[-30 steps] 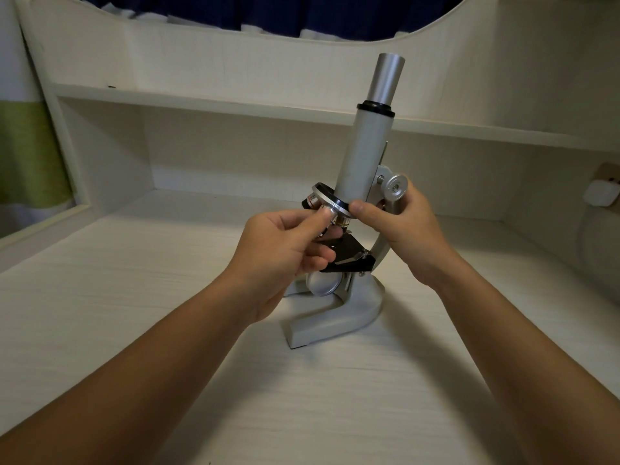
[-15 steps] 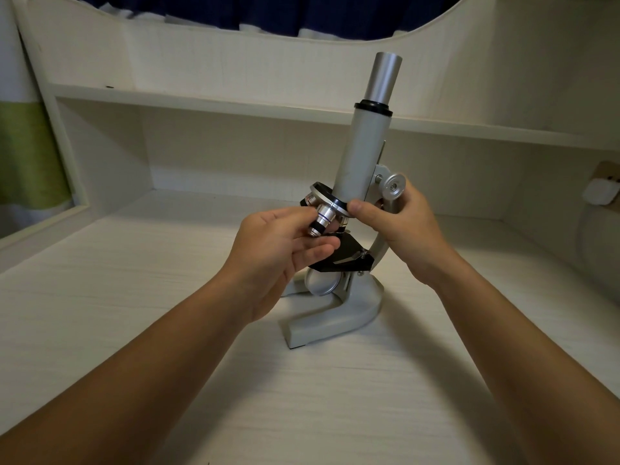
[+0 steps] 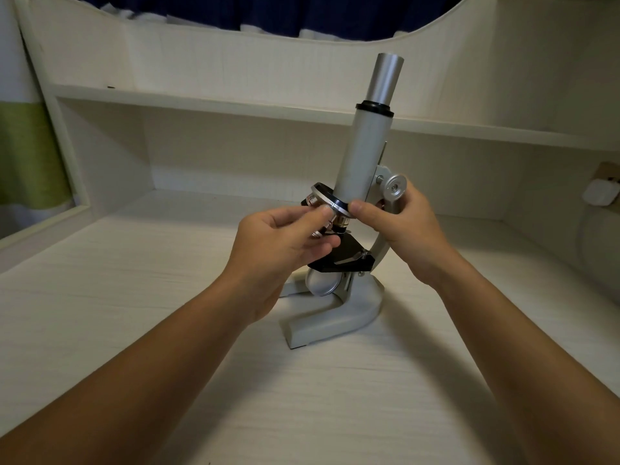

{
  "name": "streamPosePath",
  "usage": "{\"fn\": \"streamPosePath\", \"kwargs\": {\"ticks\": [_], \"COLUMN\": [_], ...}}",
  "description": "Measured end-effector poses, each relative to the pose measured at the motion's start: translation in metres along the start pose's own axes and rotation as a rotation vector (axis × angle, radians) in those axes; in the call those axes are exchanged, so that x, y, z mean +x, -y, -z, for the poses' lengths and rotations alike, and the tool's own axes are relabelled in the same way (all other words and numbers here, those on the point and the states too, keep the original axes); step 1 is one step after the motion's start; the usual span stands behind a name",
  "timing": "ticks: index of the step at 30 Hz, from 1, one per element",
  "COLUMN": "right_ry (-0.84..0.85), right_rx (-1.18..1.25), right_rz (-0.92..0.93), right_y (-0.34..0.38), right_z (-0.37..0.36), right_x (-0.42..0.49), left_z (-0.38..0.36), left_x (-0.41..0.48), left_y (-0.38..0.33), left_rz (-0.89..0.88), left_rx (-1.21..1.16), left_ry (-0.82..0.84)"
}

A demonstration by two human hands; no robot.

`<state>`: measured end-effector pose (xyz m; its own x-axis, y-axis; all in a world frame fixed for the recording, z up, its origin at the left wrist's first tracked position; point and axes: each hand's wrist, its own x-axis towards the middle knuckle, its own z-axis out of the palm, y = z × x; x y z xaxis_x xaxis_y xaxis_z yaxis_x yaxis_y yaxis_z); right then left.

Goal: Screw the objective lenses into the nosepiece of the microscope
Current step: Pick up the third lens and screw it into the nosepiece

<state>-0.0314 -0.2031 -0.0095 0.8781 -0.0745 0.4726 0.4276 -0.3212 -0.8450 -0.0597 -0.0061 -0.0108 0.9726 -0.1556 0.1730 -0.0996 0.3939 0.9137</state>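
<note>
A grey microscope (image 3: 335, 317) stands upright on the pale desk, its tube rising to a silver eyepiece. The round nosepiece (image 3: 327, 199) sits at the tube's lower end above the black stage (image 3: 349, 256). My left hand (image 3: 281, 243) pinches an objective lens (image 3: 323, 229) hanging under the nosepiece, thumb on top and fingers below. A second lens (image 3: 343, 223) hangs beside it, and a third (image 3: 311, 200) shows at the nosepiece's far left. My right hand (image 3: 399, 226) grips the microscope arm, with its thumb pressed on the nosepiece rim.
A silver focus knob (image 3: 396, 187) sticks out just above my right hand. A shelf (image 3: 235, 105) runs across the back wall of the desk alcove. A white plug (image 3: 600, 193) sits at the right wall. A round mirror (image 3: 323, 283) hangs under the stage.
My left thumb and fingers have shifted around the lens, rolling it between them. The right hand and the microscope have stayed put.
</note>
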Motion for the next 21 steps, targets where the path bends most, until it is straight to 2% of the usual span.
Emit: {"fn": "streamPosePath", "kwargs": {"ticks": [7, 13, 18, 21], "right_ry": [0.002, -0.003, 0.004, 0.002], "right_rx": [0.001, 0.007, 0.017, 0.023], "right_rz": [-0.004, -0.001, 0.001, 0.002], "right_y": [0.0000, -0.0007, -0.0013, -0.0013], "right_z": [0.0002, -0.0003, -0.0004, -0.0003], "right_x": [-0.0005, 0.0000, 0.0004, 0.0006], "left_z": [0.0028, 0.0063, 0.0082, 0.0082], "left_x": [0.0025, 0.0041, 0.0049, 0.0050], "left_y": [-0.0036, -0.0056, -0.0024, -0.0013], "left_rz": [0.075, 0.115, -0.020, -0.006], "left_rx": [-0.051, 0.045, 0.170, 0.180], "left_ry": [0.074, 0.159, 0.081, 0.087]}}
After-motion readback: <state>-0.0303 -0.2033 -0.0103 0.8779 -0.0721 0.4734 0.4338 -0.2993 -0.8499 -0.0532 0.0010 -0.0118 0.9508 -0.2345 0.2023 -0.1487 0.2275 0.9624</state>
